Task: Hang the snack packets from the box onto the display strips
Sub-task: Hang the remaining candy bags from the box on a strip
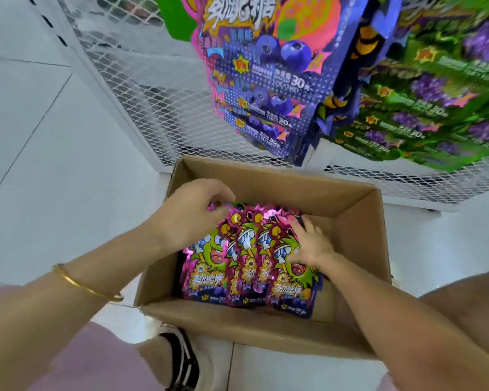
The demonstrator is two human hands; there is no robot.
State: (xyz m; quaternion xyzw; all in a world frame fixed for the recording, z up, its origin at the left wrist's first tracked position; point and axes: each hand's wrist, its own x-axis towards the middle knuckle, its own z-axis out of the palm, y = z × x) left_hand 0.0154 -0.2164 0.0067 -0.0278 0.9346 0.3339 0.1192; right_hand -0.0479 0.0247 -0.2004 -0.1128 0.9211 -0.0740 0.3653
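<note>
open brown cardboard box at 6 o'clock, flaps out of sight. snack packets inside: pink-purple foil, green cartoon figure, face up, fanned in overlapping row. hung packets above: blue blueberry column at 12 o'clock, green grape column at 2 o'clock.

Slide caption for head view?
In the cardboard box, left hand pinches the snack packets at their top; right hand lies flat on them.

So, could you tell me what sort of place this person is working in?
Probably a shop being restocked: blueberry packets and grape packets hang in rows on a white mesh rack, and an open cardboard box of loose packets sits on the tiled floor below.
</note>
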